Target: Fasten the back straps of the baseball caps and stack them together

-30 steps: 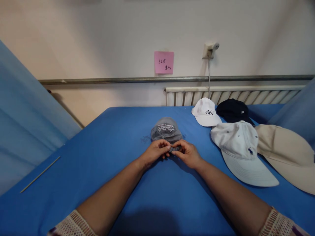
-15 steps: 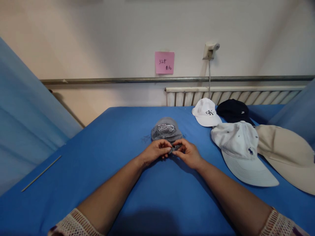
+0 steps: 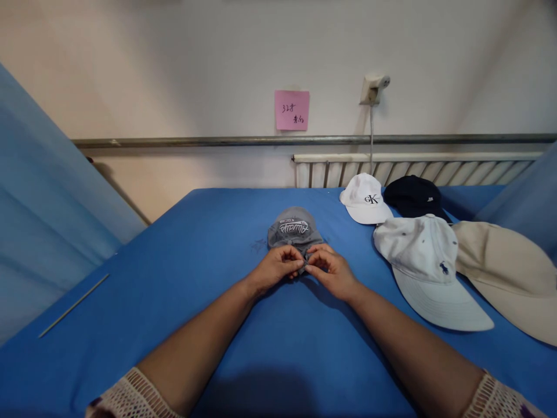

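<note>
Since the earlier frame, the fingertips of your left hand [image 3: 282,264] and right hand [image 3: 333,271] have drawn closer together, leaving less of the dark grey fabric showing between them. Your left thumb and forefinger pinch a bit of that fabric at the near edge of the grey cloth cap with white lettering [image 3: 293,226]; your right thumb and forefinger close on it from the other side, though what lies between them is too small to tell.

The grey cap lies on the smooth blue cloth surface [image 3: 174,261], its lettering upside down to you. To its right and nearer you are a large beige fabric cap [image 3: 505,261] and, overlapping it, a pale cap with a small dark blue emblem [image 3: 418,249]. Well to the grey cap's left is a thin, straight, light-coloured stick [image 3: 73,306].

Farther off, right of the grey cap, sit a white cap with black letters [image 3: 363,194] and, just beside it, a dark navy cap [image 3: 411,194]. Beyond and above the grey cap, a pink paper note [image 3: 292,110] is on the wall.
</note>
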Tool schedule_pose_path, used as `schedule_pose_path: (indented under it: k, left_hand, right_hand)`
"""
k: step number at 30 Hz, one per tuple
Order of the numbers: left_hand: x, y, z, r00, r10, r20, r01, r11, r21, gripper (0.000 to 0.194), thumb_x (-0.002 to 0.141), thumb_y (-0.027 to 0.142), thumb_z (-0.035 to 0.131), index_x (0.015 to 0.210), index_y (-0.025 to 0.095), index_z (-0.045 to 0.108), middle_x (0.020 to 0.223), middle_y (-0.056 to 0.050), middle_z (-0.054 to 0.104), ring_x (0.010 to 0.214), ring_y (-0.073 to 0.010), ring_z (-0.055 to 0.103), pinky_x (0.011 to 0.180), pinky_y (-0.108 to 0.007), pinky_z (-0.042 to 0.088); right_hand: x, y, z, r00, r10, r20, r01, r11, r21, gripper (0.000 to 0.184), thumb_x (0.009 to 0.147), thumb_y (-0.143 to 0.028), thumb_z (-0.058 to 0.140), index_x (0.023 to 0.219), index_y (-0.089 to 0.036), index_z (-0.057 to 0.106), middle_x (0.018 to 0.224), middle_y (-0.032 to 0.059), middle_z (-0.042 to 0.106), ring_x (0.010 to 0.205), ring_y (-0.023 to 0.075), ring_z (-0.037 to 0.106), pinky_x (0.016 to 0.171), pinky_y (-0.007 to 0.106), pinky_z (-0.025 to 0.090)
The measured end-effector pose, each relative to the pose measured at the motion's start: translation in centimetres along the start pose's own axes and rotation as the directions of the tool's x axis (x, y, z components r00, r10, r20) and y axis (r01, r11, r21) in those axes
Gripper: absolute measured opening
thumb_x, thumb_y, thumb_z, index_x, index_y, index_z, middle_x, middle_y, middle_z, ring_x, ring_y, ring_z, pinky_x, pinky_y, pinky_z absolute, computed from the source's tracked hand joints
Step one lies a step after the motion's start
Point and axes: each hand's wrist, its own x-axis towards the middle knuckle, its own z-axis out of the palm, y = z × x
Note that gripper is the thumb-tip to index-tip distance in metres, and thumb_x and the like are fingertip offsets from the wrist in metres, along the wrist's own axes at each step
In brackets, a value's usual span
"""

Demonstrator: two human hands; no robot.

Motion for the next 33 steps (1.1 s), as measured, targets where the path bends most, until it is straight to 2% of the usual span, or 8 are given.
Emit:
schedule_pose_path:
  k: [5,9,16,23,33]
  left_hand:
    - [-0.16,0.02,-0.08,0.998,0.021,0.053,-0.021,1.000,-0.010,0.033,0.069,0.034,0.077,0.088,0.013,0.060,0.068,0.002,0.058,0.058,-0.0075,0.052,0.057,-0.023,0.040]
    - [-0.22,-0.12,-0.35,0.992,0.038,0.123,-0.048,0.996,0.074,0.040,0.067,0.031,0.078,0.098,0.014,0.060,0.064,0.005,0.055,0.056,-0.0065,0.048,0.054,-0.021,0.037]
    - [0.01,-0.56,-0.22,0.993,0.084,0.083,-0.098,0.977,0.190,0.034,0.072,0.037,0.074,0.092,0.013,0.060,0.062,0.005,0.053,0.054,-0.0061,0.043,0.050,-0.019,0.033]
    - [-0.22,-0.37,-0.10,0.987,0.097,0.131,-0.121,0.974,0.190,0.038,0.070,0.034,0.076,0.097,0.014,0.060,0.065,0.004,0.054,0.058,-0.0078,0.048,0.056,-0.021,0.039]
    - [-0.22,-0.11,0.32,0.989,0.129,0.068,-0.140,0.971,0.194,0.030,0.072,0.036,0.074,0.084,0.015,0.057,0.065,0.004,0.051,0.058,-0.0075,0.044,0.054,-0.020,0.035]
  right_hand:
    - [0.14,0.03,-0.01,0.999,-0.010,-0.044,0.008,0.999,-0.041,0.011,0.082,-0.023,0.061,0.072,-0.020,0.061,0.103,0.0081,0.059,0.102,0.0207,0.059,0.081,0.034,0.048]
    - [0.17,0.12,0.02,0.997,0.016,-0.076,-0.018,0.999,-0.034,0.009,0.080,-0.022,0.062,0.071,-0.020,0.061,0.106,0.0085,0.059,0.100,0.0206,0.059,0.081,0.034,0.047]
    - [0.12,0.49,0.09,0.996,0.052,-0.077,-0.050,0.998,0.033,0.013,0.079,-0.021,0.060,0.067,-0.020,0.055,0.107,0.0087,0.061,0.096,0.0199,0.061,0.080,0.034,0.047]
    - [0.17,0.74,0.14,0.994,0.068,-0.088,-0.061,0.994,0.086,0.013,0.078,-0.023,0.060,0.066,-0.020,0.054,0.106,0.0086,0.062,0.096,0.0199,0.060,0.082,0.034,0.046]
    - [0.21,0.16,0.32,0.985,0.126,-0.116,-0.103,0.977,0.186,0.017,0.075,-0.028,0.062,0.064,-0.020,0.052,0.102,0.0082,0.064,0.092,0.0201,0.061,0.078,0.033,0.048]
